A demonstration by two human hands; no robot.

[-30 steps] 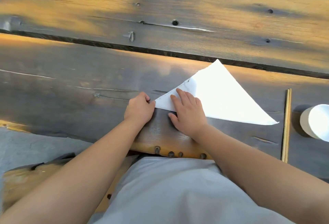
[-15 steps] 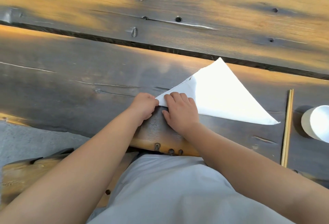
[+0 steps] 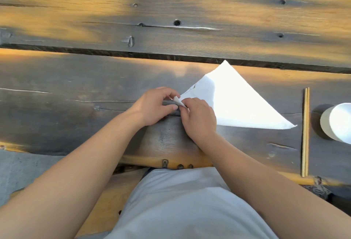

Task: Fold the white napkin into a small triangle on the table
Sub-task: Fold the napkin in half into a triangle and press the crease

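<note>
Both hands have drawn together since the earlier frames, when the right palm lay flat on the napkin's left corner; that corner is now lifted off the wood. Largest in view is the weathered dark wooden plank table (image 3: 79,90), crossed by a gap between boards running from 9 to 3 o'clock above the work area. On it, right of centre, lies the white paper napkin folded into a large triangle (image 3: 237,102), its apex toward 12 o'clock near the gap, its long edge toward the person, its far tip pointing to 3 o'clock. The left corner, at 9 o'clock of the sheet, is raised between the two hands. The left hand (image 3: 153,106) has curled fingers with thumb and fingertips closed on that corner; the right hand (image 3: 199,119), also curled, pinches the same corner from the 3 o'clock side, the two hands touching. At 3 o'clock, well apart from the hands and just beyond the napkin's tip, a pair of pale wooden chopsticks (image 3: 305,132) lies lengthwise from 12 to 6 o'clock, and beyond it a white paper cup (image 3: 338,123) is cut by the frame edge.

Progress, judged from the layout: the first diagonal fold is done. Still to do is carrying the pinched corner across toward 3 o'clock, aligning it with the opposite tip and creasing; a further halving may be needed for a small triangle.
</note>
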